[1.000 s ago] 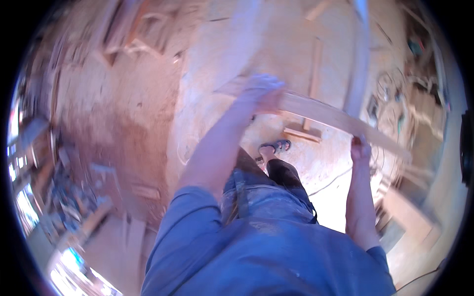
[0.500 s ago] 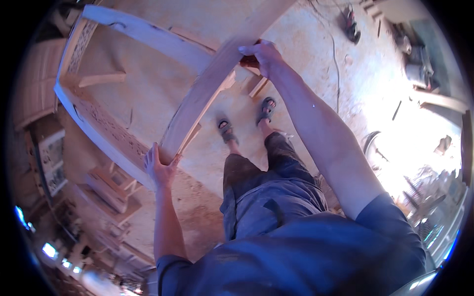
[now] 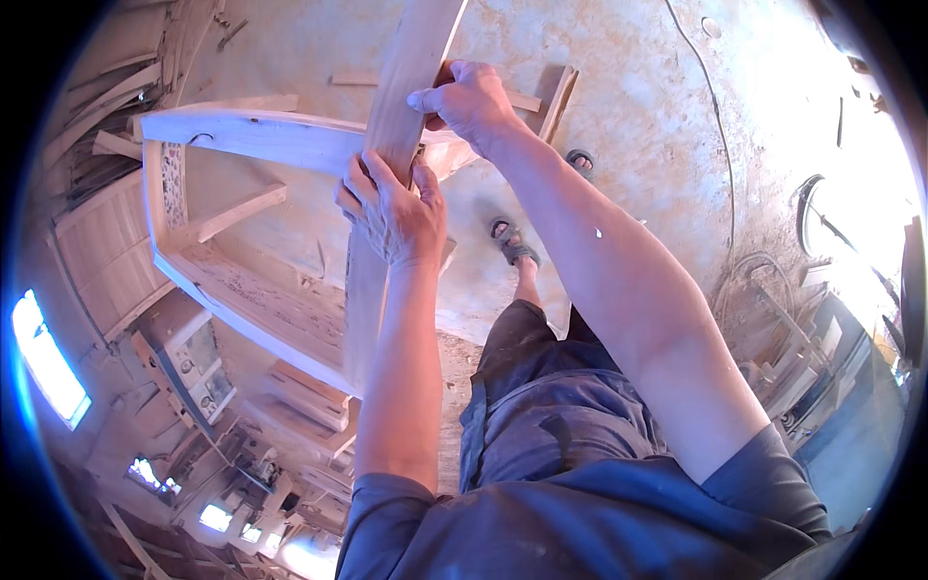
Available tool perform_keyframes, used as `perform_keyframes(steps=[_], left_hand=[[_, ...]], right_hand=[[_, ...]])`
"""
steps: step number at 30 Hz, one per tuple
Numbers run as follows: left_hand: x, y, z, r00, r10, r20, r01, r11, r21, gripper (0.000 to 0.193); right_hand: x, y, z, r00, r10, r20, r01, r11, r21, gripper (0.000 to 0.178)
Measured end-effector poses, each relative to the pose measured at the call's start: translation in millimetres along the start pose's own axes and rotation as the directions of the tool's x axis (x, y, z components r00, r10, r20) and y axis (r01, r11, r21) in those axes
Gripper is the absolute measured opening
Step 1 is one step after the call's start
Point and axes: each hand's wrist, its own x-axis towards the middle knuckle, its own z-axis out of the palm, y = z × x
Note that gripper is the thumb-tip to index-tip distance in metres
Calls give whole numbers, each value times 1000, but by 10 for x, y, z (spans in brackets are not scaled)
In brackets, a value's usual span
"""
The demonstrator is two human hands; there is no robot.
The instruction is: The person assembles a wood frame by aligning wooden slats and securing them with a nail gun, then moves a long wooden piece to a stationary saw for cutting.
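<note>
A long pale wooden board [image 3: 411,87] runs from the top edge down toward the frame in front of me. My right hand [image 3: 469,108] grips its right edge, thumb on the upper face and fingers tucked underneath, partly hidden. Just below, my left hand [image 3: 396,208] is wrapped over the board, fingers across its face and thumb at the right edge. Beyond my left hand the wood continues down [image 3: 364,314], partly covered by my forearm. The board lies across an open wooden frame [image 3: 261,135] with angled corners, which stands to the left.
Loose wood strips [image 3: 559,104] lie on the stained floor past my hands. A cable [image 3: 723,126] trails along the right. Stacked timber [image 3: 309,396] sits at lower left, near a wooden panel [image 3: 106,251]. My sandalled foot [image 3: 507,237] is below the board.
My left hand has moved up from the board's lower end to beside my right hand. The board now appears more upright in view, and the whole view has shifted.
</note>
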Motion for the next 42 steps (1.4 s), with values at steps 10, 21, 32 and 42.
perform_keyframes(steps=[10,21,32,42], left_hand=[[32,35,45,999,-22,-38,22,1000,18,60],[79,28,-5,998,-5,-66,4,1000,-12,53],[323,610,-1010,994,-70,88,99,914,-393,27],[607,1688,-1987,714,0,700,681,232,-695,45]], right_hand=[[-11,-11,-27,1000,1,-1,-1,1000,-26,28],[-2,-29,7,1000,26,-3,-26,999,40,26],[-552,-884,-254,981,-108,-160,92,991,-102,29],[-1074,-1920,-1473,967,-159,202,-50,655,754,49]])
